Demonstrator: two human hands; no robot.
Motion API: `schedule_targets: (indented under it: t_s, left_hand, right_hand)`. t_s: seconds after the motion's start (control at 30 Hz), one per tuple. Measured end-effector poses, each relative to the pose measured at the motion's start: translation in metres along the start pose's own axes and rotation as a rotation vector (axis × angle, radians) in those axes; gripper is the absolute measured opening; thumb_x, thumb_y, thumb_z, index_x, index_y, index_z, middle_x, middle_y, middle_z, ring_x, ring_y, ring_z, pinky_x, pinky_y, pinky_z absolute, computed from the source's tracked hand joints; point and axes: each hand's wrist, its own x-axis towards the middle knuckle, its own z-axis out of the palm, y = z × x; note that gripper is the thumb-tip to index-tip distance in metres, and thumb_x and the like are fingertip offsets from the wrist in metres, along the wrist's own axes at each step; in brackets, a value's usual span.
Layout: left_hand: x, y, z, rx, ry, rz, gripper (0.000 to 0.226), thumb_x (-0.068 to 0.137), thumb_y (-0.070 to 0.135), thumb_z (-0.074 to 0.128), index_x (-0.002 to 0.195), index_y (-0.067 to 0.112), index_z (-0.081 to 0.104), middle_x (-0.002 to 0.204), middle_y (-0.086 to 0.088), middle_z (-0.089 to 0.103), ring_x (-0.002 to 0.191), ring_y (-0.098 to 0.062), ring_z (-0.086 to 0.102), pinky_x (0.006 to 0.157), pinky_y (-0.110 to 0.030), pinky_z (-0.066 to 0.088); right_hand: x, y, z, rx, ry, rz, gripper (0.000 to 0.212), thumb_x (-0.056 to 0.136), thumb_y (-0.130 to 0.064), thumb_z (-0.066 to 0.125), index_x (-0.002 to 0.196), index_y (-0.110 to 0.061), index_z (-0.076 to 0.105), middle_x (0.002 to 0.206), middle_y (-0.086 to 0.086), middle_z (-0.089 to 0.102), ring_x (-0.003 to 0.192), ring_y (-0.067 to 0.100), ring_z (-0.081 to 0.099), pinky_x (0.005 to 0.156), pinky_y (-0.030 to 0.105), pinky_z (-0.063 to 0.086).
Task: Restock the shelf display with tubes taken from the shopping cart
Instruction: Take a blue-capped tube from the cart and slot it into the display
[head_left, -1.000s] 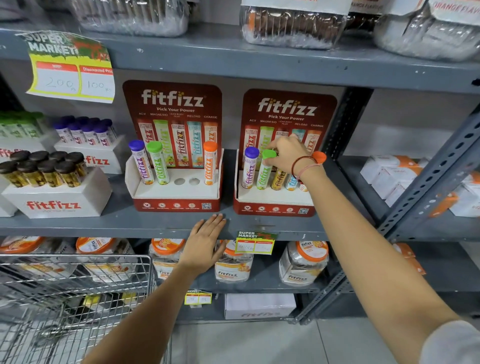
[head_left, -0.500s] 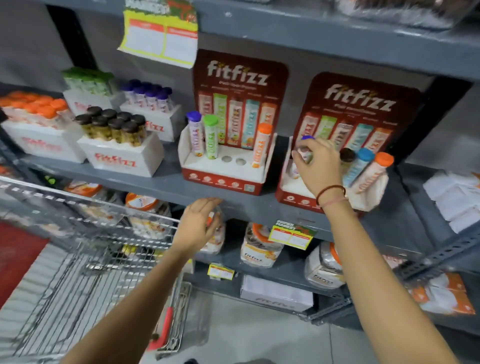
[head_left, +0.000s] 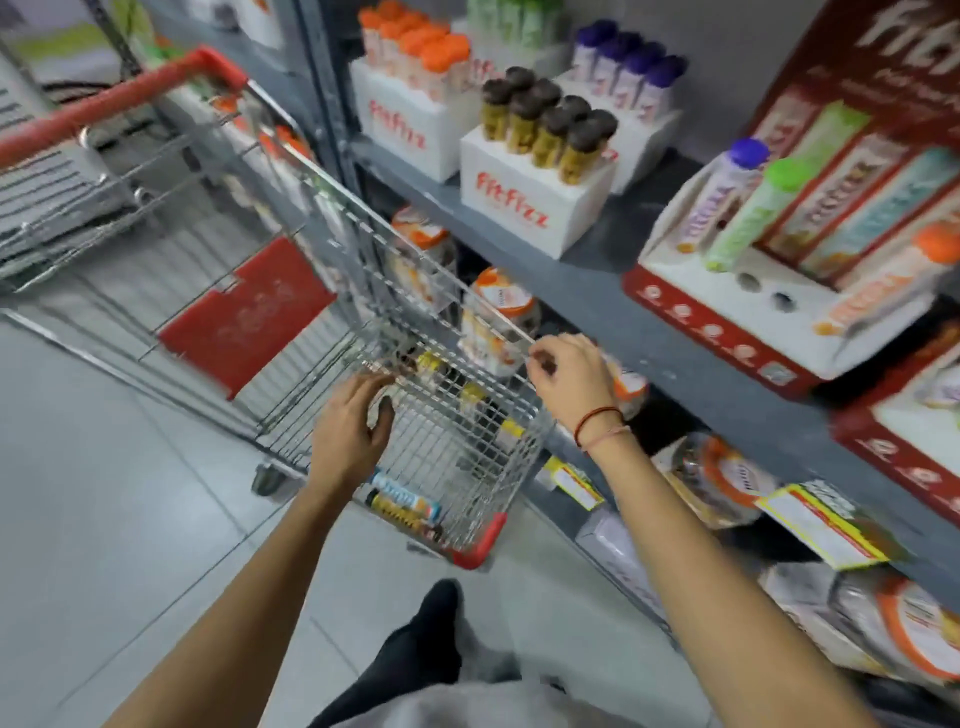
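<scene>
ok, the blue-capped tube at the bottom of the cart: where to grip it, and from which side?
Take the blue-capped tube across its mid-body, coming straight down through the cart's open top. It lies flat on the wire floor, pressed against a dark tube, so only the upper side is free. The left hand is already above it.
</scene>
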Motion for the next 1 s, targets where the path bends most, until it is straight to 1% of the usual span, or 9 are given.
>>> schedule_targets:
  t_s: [0.23, 0.47, 0.53, 0.57, 0.67, 0.73, 0.8, 0.87, 1.0]
  left_hand:
    - [-0.012, -0.064, -0.014, 0.13, -0.019, -0.18, 0.025, 0.087, 0.007, 0.056, 0.112, 0.006, 0.06, 0.115, -0.018, 0.064, 0.109, -0.035, 0.056, 0.092, -0.046, 0.044]
    - [-0.009, -0.088, -0.004, 0.261, -0.034, -0.18, 0.021, 0.085, 0.012, 0.057, 0.105, 0.008, 0.064, 0.111, -0.014, 0.067, 0.104, -0.033, 0.057, 0.084, -0.045, 0.047]
    - [-0.009, -0.09, 0.0, 0.299, -0.018, -0.18, 0.019, 0.086, 0.014, 0.055, 0.101, 0.009, 0.065, 0.106, -0.011, 0.069, 0.1, -0.03, 0.059, 0.079, -0.04, 0.045]
    - [-0.009, -0.091, 0.002, 0.314, -0.013, -0.186, 0.019, 0.087, 0.015, 0.054, 0.1, 0.01, 0.066, 0.104, -0.01, 0.07, 0.098, -0.03, 0.059, 0.077, -0.038, 0.044]
    - [-0.008, -0.093, 0.005, 0.348, -0.015, -0.207, 0.021, 0.087, 0.02, 0.051, 0.099, 0.012, 0.067, 0.098, -0.008, 0.071, 0.094, -0.03, 0.06, 0.074, -0.037, 0.04]
    - [-0.008, -0.092, 0.006, 0.365, -0.019, -0.212, 0.023, 0.088, 0.023, 0.05, 0.099, 0.013, 0.067, 0.097, -0.007, 0.071, 0.093, -0.029, 0.06, 0.074, -0.037, 0.039]
    - [-0.008, -0.091, 0.006, 0.38, -0.016, -0.218, 0.023, 0.088, 0.024, 0.05, 0.099, 0.013, 0.067, 0.095, -0.007, 0.072, 0.091, -0.029, 0.06, 0.072, -0.037, 0.038]
    - [-0.007, -0.09, 0.006, 0.397, -0.019, -0.231, 0.024, 0.088, 0.026, 0.049, 0.098, 0.013, 0.067, 0.094, -0.007, 0.072, 0.089, -0.028, 0.059, 0.072, -0.037, 0.037]
    - [-0.007, -0.09, 0.008, 0.419, -0.017, -0.248, 0.025, 0.089, 0.027, 0.047, 0.096, 0.014, 0.068, 0.092, -0.006, 0.072, 0.087, -0.028, 0.06, 0.072, -0.038, 0.038]
  right_hand:
    - [-0.001, -0.026, 0.126, -0.055, -0.484, 0.001, 0.012, 0.086, -0.009, 0.057, 0.09, -0.005, 0.067, 0.096, 0.015, 0.068, 0.092, 0.03, 0.061, 0.078, 0.036, 0.055]
    - [-0.007, -0.022, 0.246, -0.106, -0.827, 0.023, 0.013, 0.087, -0.008, 0.054, 0.093, -0.003, 0.064, 0.103, 0.021, 0.066, 0.097, 0.033, 0.063, 0.083, 0.039, 0.055]
    - [-0.006, -0.018, 0.276, -0.138, -0.882, 0.001, 0.013, 0.089, -0.01, 0.049, 0.086, -0.01, 0.062, 0.103, 0.02, 0.068, 0.095, 0.032, 0.064, 0.076, 0.033, 0.051]
    - [-0.005, -0.017, 0.29, -0.158, -0.894, -0.007, 0.016, 0.09, -0.011, 0.047, 0.092, -0.009, 0.063, 0.106, 0.019, 0.067, 0.096, 0.032, 0.063, 0.074, 0.032, 0.049]
    - [-0.002, -0.014, 0.328, -0.101, -0.905, 0.018, 0.025, 0.09, -0.012, 0.05, 0.113, -0.005, 0.057, 0.116, 0.02, 0.061, 0.106, 0.035, 0.058, 0.086, 0.039, 0.05]
    - [0.001, -0.018, 0.349, -0.094, -0.924, 0.035, 0.028, 0.088, -0.014, 0.053, 0.115, -0.006, 0.053, 0.117, 0.019, 0.059, 0.107, 0.035, 0.057, 0.089, 0.043, 0.052]
    - [0.001, -0.022, 0.364, -0.086, -0.911, 0.036, 0.027, 0.087, -0.013, 0.057, 0.112, -0.005, 0.052, 0.112, 0.02, 0.06, 0.104, 0.035, 0.058, 0.083, 0.039, 0.052]
    - [-0.001, -0.024, 0.373, -0.11, -0.877, 0.008, 0.027, 0.087, -0.013, 0.058, 0.112, -0.007, 0.051, 0.107, 0.018, 0.061, 0.098, 0.033, 0.059, 0.069, 0.034, 0.046]
    - [-0.003, -0.021, 0.38, -0.17, -0.885, -0.044, 0.029, 0.088, -0.008, 0.053, 0.116, -0.013, 0.046, 0.105, 0.013, 0.061, 0.089, 0.029, 0.058, 0.061, 0.03, 0.038]
